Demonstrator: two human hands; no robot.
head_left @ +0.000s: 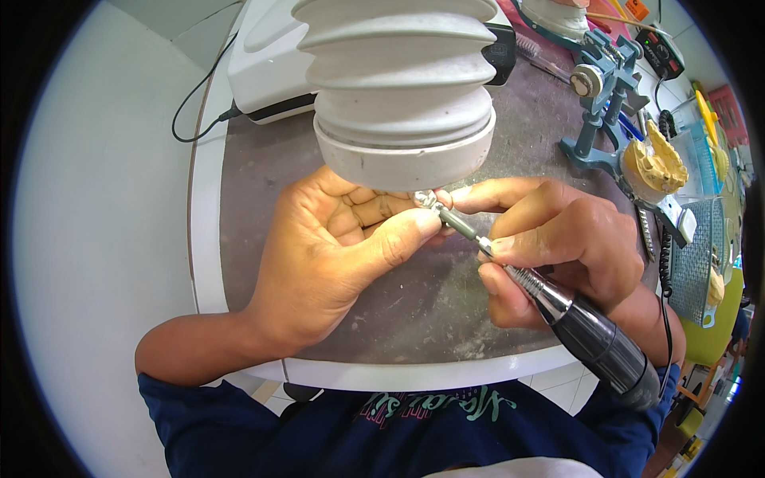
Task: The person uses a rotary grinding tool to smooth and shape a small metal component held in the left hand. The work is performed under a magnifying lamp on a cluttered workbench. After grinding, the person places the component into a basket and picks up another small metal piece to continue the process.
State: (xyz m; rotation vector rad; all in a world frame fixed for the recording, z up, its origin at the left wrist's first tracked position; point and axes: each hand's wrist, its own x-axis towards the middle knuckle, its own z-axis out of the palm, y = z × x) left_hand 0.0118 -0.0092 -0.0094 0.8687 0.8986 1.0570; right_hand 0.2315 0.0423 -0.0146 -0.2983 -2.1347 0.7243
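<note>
The small metal piece [425, 197] is mostly hidden between pinching fingers [398, 235].

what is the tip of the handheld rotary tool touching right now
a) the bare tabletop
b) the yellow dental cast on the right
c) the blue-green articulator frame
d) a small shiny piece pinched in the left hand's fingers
d: the right hand holds the rotary handpiece with its green tip against the small shiny piece pinched by the left hand, just under the ribbed white hose mouth.
</note>
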